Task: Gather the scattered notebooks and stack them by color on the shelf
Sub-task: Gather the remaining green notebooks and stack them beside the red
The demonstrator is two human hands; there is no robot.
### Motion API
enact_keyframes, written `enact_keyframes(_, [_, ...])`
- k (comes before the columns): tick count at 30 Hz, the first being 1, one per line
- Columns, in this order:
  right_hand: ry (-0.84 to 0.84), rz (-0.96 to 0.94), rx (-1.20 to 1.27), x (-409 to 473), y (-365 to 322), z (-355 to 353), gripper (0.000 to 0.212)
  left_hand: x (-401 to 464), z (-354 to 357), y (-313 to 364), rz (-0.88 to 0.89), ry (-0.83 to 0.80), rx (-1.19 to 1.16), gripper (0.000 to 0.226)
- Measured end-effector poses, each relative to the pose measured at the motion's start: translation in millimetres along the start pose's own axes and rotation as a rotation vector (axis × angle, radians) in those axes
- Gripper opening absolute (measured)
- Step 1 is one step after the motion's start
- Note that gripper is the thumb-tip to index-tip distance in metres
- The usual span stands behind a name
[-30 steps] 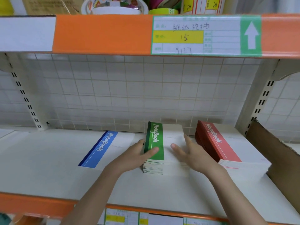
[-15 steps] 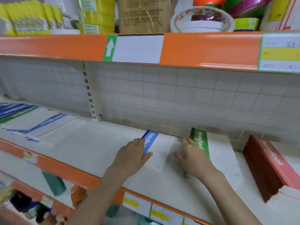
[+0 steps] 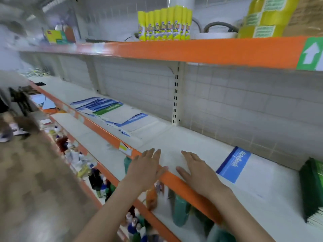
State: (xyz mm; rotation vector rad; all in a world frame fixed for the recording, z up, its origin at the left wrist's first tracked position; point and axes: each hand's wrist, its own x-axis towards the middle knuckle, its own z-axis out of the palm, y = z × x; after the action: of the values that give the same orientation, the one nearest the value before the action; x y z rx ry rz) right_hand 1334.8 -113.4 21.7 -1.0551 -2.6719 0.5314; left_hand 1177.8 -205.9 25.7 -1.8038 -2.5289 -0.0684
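Note:
My left hand (image 3: 146, 169) and my right hand (image 3: 195, 169) hover with straight fingers over the front edge of the white shelf (image 3: 174, 142), holding nothing. Just right of my right hand lies a single blue-spined notebook (image 3: 235, 165) flat on the shelf. A stack of green notebooks (image 3: 312, 189) stands at the far right edge of the view. Further left along the shelf lies a scattered pile of blue and green notebooks (image 3: 108, 110), apart from both hands.
The orange shelf lip (image 3: 176, 180) runs diagonally under my hands. Above is another orange shelf with yellow glue sticks (image 3: 164, 23) and yellow packs (image 3: 262, 18). Bottles (image 3: 136, 222) crowd the lower shelf. An upright post (image 3: 176, 100) divides the back grid panel.
The view has swung left along the shelf. Both hands left the green stack and blue notebook and now hover over bare shelf; the red stack is out of view.

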Motion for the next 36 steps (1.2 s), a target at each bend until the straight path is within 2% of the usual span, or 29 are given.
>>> enact_keyframes(10, [-0.081,-0.21,-0.016,62,-108,64,0.052,-44,14,-129,-0.166,0.006,0.006,0.068])
enact_keyframes(18, [-0.14,-0.372,0.021,124,-180,103,0.057,-47,28,-220,-0.315,0.034,-0.038,0.07])
enact_keyframes(25, [-0.125,-0.423,0.011,216,-230,136,0.056,-2,27,-302,-0.373,0.064,-0.031,0.067])
enact_keyframes(32, [-0.084,-0.412,-0.002,315,-275,148,0.048,70,10,-384,-0.354,0.12,-0.049,0.07])
enact_keyframes(36, [-0.099,-0.37,-0.044,349,-283,155,0.052,101,16,-410,-0.347,0.114,-0.041,0.071])
